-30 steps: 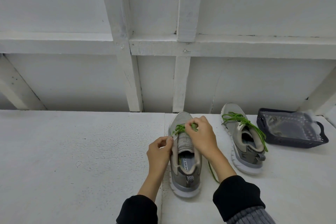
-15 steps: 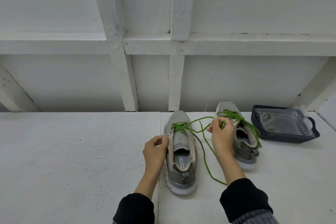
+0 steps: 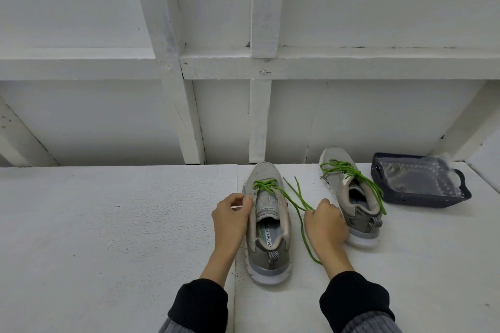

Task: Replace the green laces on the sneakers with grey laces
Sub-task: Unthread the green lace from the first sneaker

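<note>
Two grey sneakers stand on the white surface, toes pointing away from me. On the near sneaker (image 3: 267,227) the green lace (image 3: 273,186) is threaded only through the front eyelets, and its loose lengths run off to the right. My left hand (image 3: 232,213) pinches that sneaker's left eyelet edge. My right hand (image 3: 324,222) grips the loose green lace between the two shoes, and one end trails down past my wrist. The far sneaker (image 3: 349,194) has its own green lace (image 3: 349,171) fully threaded.
A dark plastic basket (image 3: 422,197) holding a clear plastic bag (image 3: 416,176) sits at the right, just beyond the far sneaker. A white panelled wall with beams (image 3: 259,116) rises behind the surface. A seam (image 3: 235,251) runs through the surface beside the near sneaker.
My right hand has pulled the green lace out of the near sneaker's upper eyelets, moving from above the tongue to the right and down. My left hand has stayed on the shoe's left side.
</note>
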Tool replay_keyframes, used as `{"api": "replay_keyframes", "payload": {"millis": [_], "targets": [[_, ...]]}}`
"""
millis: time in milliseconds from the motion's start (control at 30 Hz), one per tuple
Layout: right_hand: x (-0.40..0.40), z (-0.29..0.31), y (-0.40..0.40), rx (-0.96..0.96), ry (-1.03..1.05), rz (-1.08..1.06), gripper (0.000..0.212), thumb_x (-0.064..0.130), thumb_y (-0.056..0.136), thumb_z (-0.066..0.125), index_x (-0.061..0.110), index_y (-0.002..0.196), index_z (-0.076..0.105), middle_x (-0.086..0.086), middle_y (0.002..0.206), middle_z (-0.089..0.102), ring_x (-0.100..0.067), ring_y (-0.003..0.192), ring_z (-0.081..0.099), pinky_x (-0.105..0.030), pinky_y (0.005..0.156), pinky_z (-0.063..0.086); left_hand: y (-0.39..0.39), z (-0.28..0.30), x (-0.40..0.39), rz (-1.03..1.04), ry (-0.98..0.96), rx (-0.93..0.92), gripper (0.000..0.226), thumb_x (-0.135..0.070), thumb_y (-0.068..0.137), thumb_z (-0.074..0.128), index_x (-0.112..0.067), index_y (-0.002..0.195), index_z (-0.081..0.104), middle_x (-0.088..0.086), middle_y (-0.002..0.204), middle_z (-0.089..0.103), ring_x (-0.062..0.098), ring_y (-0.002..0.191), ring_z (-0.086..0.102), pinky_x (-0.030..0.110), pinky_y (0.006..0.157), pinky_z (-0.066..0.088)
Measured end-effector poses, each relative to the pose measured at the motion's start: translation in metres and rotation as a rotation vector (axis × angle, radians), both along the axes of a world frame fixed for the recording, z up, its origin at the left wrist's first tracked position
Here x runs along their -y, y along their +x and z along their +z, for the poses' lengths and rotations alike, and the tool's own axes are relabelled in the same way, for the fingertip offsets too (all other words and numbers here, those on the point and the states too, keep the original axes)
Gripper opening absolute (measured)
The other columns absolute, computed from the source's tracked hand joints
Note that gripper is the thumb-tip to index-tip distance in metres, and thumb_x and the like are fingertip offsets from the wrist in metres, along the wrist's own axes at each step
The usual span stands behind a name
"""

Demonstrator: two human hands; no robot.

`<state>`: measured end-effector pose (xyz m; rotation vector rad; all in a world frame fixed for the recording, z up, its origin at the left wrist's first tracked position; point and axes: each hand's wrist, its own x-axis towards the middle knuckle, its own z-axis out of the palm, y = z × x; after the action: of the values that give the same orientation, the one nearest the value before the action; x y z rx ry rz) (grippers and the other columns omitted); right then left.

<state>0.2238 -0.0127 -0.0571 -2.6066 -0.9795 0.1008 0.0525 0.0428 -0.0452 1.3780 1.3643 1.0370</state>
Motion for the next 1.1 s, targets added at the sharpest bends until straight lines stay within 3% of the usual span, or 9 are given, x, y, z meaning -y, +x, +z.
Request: {"api": "replay_keyframes", "payload": {"millis": [67,133,233,333,533,667,833,1000,1100], "targets": [[-0.002,0.0,-0.001,0.013,0.065,0.083,0.018,0.022,0.093,0.048,0.009,0.1,0.059,-0.006,0.099,0.063,-0.027,0.095,0.055,-0.034,0.073,0.043,0.001,0.001,-0.002,-0.007,0.016,-0.009,0.008,-0.028,0.088,0.069,-0.023,0.084,0.073,-0.014,0.081,0.071,-0.003,0.077,0.063,0.004,0.062,0.044],[-0.004,0.003,-0.006,-0.099,0.277,0.183,0.013,0.025,0.094,0.052,0.015,0.096,0.059,0.001,0.096,0.06,-0.024,0.097,0.051,-0.037,0.081,0.043,0.003,0.003,-0.003,-0.023,0.035,-0.014,0.004,-0.027,0.089,0.068,-0.025,0.087,0.072,-0.014,0.085,0.071,-0.002,0.079,0.063,0.007,0.064,0.046],[-0.009,0.014,-0.021,-0.411,0.543,0.3,0.012,0.028,0.093,0.057,0.019,0.086,0.058,0.002,0.087,0.06,-0.016,0.083,0.055,-0.028,0.071,0.044,0.008,0.003,-0.006,-0.056,0.12,-0.128,0.012,-0.028,0.09,0.065,-0.026,0.1,0.069,-0.012,0.101,0.067,0.001,0.091,0.061,0.02,0.076,0.05],[-0.01,0.017,-0.034,-0.436,0.496,0.394,0.02,0.038,0.092,0.059,0.019,0.084,0.055,0.004,0.083,0.059,-0.009,0.076,0.056,-0.02,0.064,0.042,0.014,0.007,-0.014,-0.168,0.278,-0.384,0.021,-0.025,0.093,0.058,-0.027,0.113,0.065,-0.011,0.115,0.059,0.008,0.108,0.049,0.029,0.083,0.046],[-0.009,0.012,-0.037,-0.498,0.587,0.211,0.023,0.021,0.096,0.054,0.007,0.079,0.058,0.001,0.066,0.058,-0.005,0.059,0.051,-0.008,0.052,0.038,0.026,0.019,-0.031,-0.417,0.496,-0.746,0.032,-0.025,0.096,0.052,-0.029,0.127,0.058,-0.009,0.119,0.065,0.018,0.121,0.042,0.034,0.099,0.029],[-0.009,0.009,-0.042,-0.553,0.629,0.107,0.023,0.018,0.098,0.051,0.004,0.08,0.057,-0.001,0.065,0.056,-0.011,0.057,0.048,-0.011,0.052,0.039,0.03,0.019,-0.033,-0.432,0.503,-0.849,0.023,-0.039,0.095,0.055,-0.03,0.113,0.063,-0.011,0.111,0.065,0.018,0.112,0.044,0.037,0.1,0.027],[-0.007,0.009,-0.046,-0.55,0.668,0.102,0.022,0.017,0.098,0.05,0.008,0.079,0.056,-0.002,0.066,0.056,-0.007,0.057,0.048,-0.011,0.051,0.037,0.028,0.015,-0.028,-0.333,0.431,-0.691,0.013,-0.035,0.095,0.054,-0.028,0.096,0.064,-0.012,0.101,0.061,0.013,0.102,0.044,0.036,0.091,0.032],[-0.007,0.006,-0.046,-0.552,0.677,0.103,0.023,0.018,0.098,0.051,0.007,0.078,0.056,0.001,0.064,0.055,-0.01,0.059,0.049,-0.012,0.053,0.037,0.025,0.008,-0.013,0.092,-0.02,0.097,0.005,-0.016,0.096,0.053,-0.014,0.091,0.055,-0.001,0.093,0.058,0.017,0.093,0.055,0.016,0.069,0.039],[-0.007,0.005,-0.046,-0.551,0.678,0.116,0.023,0.018,0.098,0.05,0.008,0.079,0.056,-0.002,0.066,0.056,-0.008,0.058,0.048,-0.012,0.053,0.038,0.023,0.007,-0.013,0.152,-0.064,0.126,0.007,-0.014,0.097,0.051,-0.015,0.103,0.054,-0.004,0.101,0.056,0.017,0.103,0.053,0.016,0.073,0.038]]}}
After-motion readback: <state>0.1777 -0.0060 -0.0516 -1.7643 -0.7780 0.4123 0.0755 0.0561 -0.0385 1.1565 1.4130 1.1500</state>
